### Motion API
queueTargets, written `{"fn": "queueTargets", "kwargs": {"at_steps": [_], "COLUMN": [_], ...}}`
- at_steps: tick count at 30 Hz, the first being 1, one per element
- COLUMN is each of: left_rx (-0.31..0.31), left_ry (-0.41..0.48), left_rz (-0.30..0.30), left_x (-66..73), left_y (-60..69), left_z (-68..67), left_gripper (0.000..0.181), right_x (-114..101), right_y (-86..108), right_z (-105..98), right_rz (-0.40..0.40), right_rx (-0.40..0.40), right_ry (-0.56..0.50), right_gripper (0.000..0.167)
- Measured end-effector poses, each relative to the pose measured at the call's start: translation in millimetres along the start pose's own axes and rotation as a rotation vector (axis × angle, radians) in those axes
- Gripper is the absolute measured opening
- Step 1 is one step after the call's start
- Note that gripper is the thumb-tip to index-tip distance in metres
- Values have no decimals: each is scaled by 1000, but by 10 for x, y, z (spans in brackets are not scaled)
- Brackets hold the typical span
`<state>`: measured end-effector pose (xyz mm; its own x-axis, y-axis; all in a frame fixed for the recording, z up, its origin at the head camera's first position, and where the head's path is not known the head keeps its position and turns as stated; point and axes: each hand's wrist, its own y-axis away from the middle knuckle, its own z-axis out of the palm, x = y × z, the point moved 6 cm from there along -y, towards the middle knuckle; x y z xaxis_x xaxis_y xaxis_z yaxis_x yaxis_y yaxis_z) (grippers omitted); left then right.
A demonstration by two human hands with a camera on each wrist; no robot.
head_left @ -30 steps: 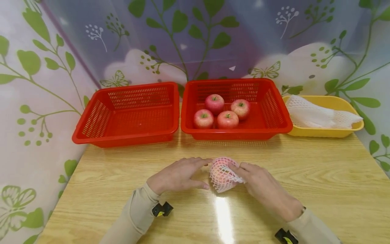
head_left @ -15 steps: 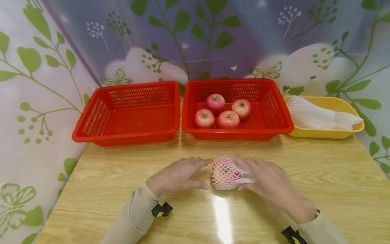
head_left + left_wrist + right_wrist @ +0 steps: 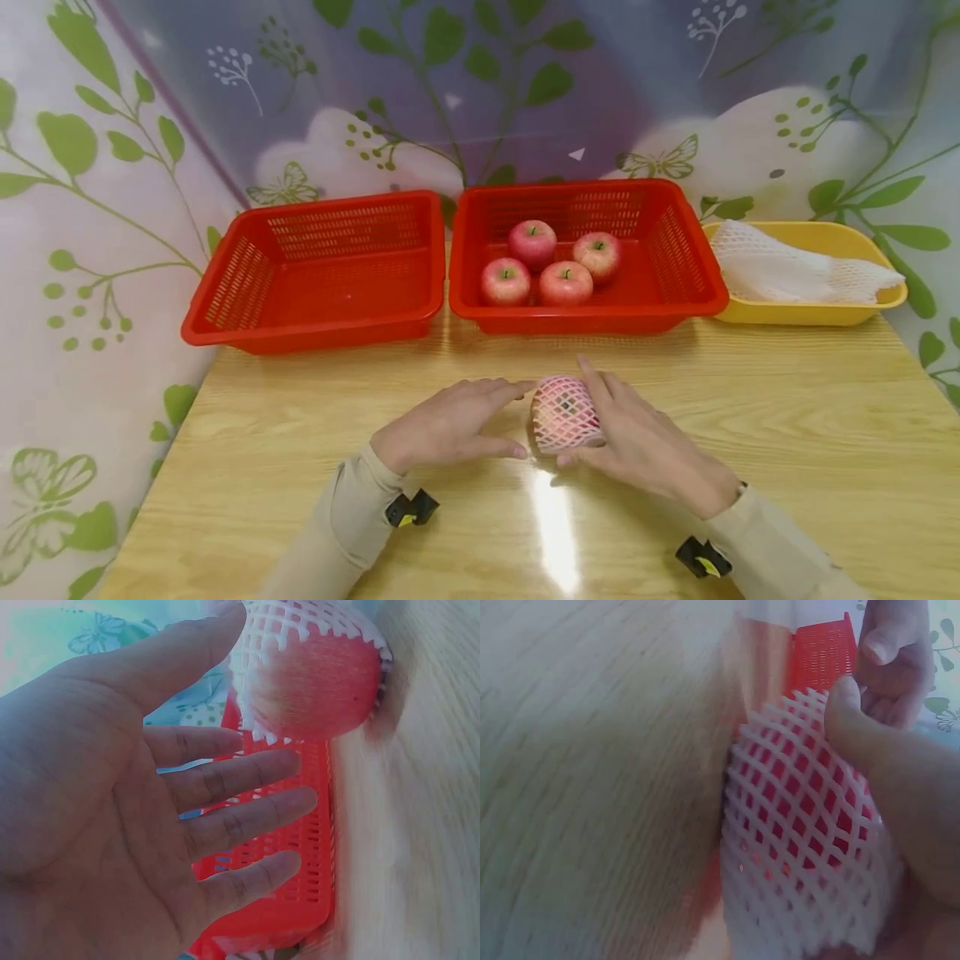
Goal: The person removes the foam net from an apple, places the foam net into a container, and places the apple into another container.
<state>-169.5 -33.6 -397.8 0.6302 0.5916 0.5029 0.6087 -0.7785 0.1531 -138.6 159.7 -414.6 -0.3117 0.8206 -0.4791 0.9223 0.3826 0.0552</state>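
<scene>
An apple (image 3: 564, 414) in a white foam net stands on the wooden table between both hands. My right hand (image 3: 651, 442) holds it from the right, fingers on the far side and thumb at the near side. In the right wrist view the thumb lies against the foam net (image 3: 802, 802), whose loose end extends toward the palm. My left hand (image 3: 450, 425) is at the apple's left, fingers extended and thumb apart. Whether its fingertips touch the net I cannot tell. In the left wrist view, bare red skin of the apple (image 3: 326, 686) shows below the net's edge.
Behind the hands sits a red basket (image 3: 592, 318) with several bare apples (image 3: 566, 284). To its left is another red basket (image 3: 330, 292), with nothing inside. A yellow tray (image 3: 810, 313) at right holds white foam nets (image 3: 780, 267). A patterned backdrop closes the rear.
My right hand first moved right, drawing the net's loose end rightward, then came back left around the apple. The net's tail is now hidden by that hand. My left hand stays beside the apple.
</scene>
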Motion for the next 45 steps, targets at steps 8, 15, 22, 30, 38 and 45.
{"fn": "queueTargets", "kwargs": {"at_steps": [8,15,22,30,38,45], "left_rx": [6,-4,-1,-36,-45,-56], "left_ry": [1,-27,-30,-30,-23,-21], "left_rz": [-32,-19,-4,-23,-50,-47], "left_x": [-21,-5,3,15,15,30], "left_y": [11,1,-1,-39,-35,-47], "left_z": [-47,-11,24,123,153,172], "left_gripper": [82,79,78,81,83,85], "right_x": [70,87,48,27,1,33], "right_y": [25,63,96,104,125,179], "right_z": [13,-53,-112,-150,-203,-205], "right_rz": [1,-9,-93,-116,-156,-158], "right_rx": [-89,-2,106,150,177,188], "right_ry": [5,65,128,150,167,177], "right_gripper": [102,88,76,66,18,35]}}
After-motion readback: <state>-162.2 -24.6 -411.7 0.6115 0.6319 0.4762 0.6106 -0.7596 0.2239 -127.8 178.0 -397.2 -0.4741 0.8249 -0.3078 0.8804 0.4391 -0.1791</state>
